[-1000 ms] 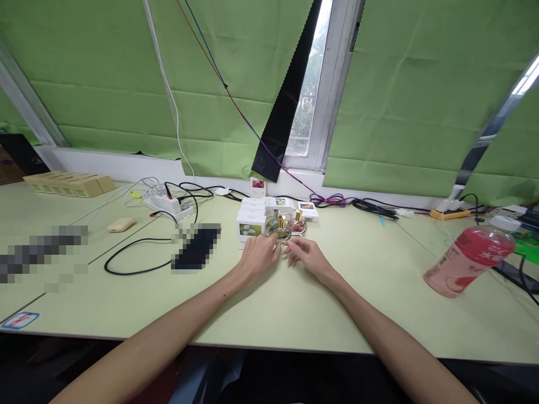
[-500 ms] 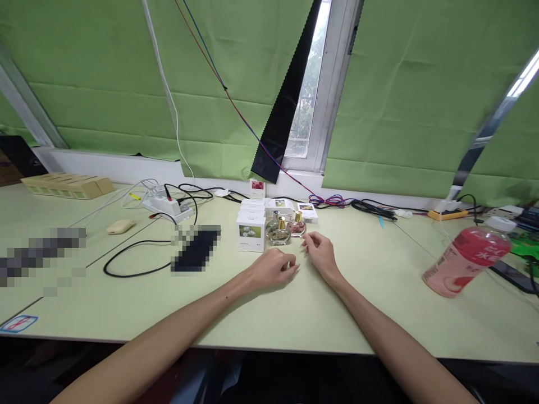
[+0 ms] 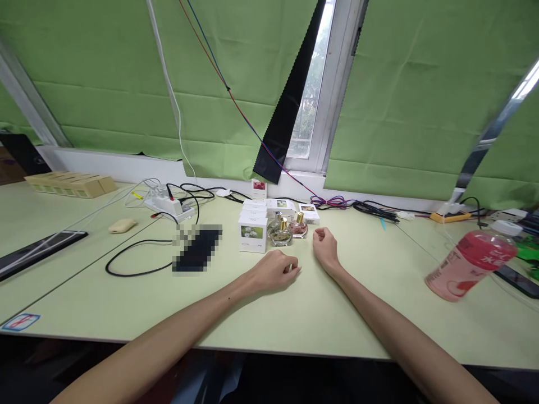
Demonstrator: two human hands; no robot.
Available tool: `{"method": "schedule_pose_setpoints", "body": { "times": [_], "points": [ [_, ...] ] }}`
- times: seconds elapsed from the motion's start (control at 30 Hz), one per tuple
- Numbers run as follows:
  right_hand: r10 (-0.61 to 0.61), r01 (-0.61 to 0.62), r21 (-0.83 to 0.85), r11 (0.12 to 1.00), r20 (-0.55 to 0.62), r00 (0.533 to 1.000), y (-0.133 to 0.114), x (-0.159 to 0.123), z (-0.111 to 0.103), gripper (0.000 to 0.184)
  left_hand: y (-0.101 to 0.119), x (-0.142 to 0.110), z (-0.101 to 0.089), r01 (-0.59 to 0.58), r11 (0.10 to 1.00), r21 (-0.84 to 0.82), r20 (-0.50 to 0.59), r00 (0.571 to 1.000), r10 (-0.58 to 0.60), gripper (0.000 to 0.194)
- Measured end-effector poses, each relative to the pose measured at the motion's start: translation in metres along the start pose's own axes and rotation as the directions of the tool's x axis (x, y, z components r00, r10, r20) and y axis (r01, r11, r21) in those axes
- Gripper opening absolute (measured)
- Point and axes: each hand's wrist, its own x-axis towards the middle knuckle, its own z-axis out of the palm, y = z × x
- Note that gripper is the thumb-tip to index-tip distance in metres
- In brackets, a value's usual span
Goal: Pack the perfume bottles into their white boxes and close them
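Note:
My left hand rests on the pale green table with its fingers curled under, nothing visible in it. My right hand lies a little to the right, loosely curled with the fingers tucked in, also holding nothing I can see. Just beyond both hands stand small glass perfume bottles: a clear one with a gold cap and a pink one. Left of them stands a white box with a flower picture, with several similar white boxes behind. Neither hand touches the bottles.
A pink drink bottle stands at the right. A blurred dark phone, a black cable loop and a white power strip lie to the left. Tangled cables run along the window sill. Beige boxes sit far left.
Both hands have drawn back from the perfume bottles towards me. The left hand moved down and curled; the right hand slid to the right and closed loosely.

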Motion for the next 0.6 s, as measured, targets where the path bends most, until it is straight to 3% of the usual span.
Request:
{"method": "schedule_pose_setpoints", "body": {
  "times": [0.27,0.47,0.6],
  "points": [
    [0.036,-0.045,-0.097,0.994,-0.085,0.996,0.014,0.043,0.015,0.036,-0.001,0.001,-0.001,-0.024,0.999,-0.047,0.027,0.999,0.025,0.057],
    [-0.012,0.007,-0.146,0.989,-0.029,0.999,0.018,0.065,0.027,0.062,0.0,0.0,-0.003,0.059,0.988,-0.143,0.052,0.997,-0.052,0.067],
    [-0.057,0.06,-0.219,0.974,0.02,0.998,0.022,0.075,0.033,0.071,-0.002,-0.001,-0.002,0.067,0.993,-0.101,0.051,0.997,-0.062,0.061]
  ]
}}
